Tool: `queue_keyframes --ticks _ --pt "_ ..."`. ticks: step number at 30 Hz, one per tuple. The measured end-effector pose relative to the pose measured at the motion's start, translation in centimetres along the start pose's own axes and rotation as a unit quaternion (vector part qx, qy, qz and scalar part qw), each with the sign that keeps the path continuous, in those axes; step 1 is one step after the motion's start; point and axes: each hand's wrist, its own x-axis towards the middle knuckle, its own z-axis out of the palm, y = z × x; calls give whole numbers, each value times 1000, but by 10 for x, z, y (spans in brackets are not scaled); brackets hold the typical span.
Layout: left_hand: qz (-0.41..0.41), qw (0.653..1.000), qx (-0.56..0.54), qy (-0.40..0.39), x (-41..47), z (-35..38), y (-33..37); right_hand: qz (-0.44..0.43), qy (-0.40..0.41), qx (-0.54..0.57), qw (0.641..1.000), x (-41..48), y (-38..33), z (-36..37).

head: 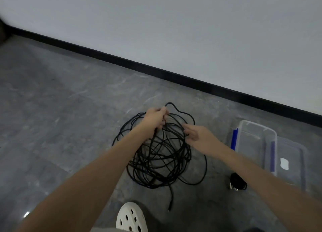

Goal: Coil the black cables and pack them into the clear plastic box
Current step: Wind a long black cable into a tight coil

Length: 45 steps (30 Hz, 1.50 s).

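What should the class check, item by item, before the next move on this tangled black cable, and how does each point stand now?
1. Black cable lies in neat loops: not ok, it is a loose tangle.
2. Left hand has a grip on the upper strands: ok.
3. Right hand has a grip: cannot tell, blurred.
4. Plug end lies free of the tangle: ok.
5. Clear plastic box is open: ok, its lid lies beside it.

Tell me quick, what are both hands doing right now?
Left hand: gripping strands of the tangled black cable.
Right hand: open, fingers reaching into that tangle.
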Motion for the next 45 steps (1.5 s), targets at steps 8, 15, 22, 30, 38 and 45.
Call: queue_keyframes --ticks 8,15,22,30,38,45 --pt "-72 882 -447 -131 -60 28 83 -61 -140 2 988 -59 -58 -14" --pt "32 940 -315 -125 -100 12 97 -99 118 140 978 -103 -79 -57" --pt "11 918 -371 -139 -108 19 90 -120 93 58 987 -129 -84 -74" --pt "135 972 -8 -192 -136 49 77 1 52 279 959 -125 -80 -82" --pt "218 903 248 -277 -139 80 35 63 108 527 841 -108 -84 -91" --pt "277 857 336 -275 -140 101 29 75 229 395 887 -112 -78 -107"
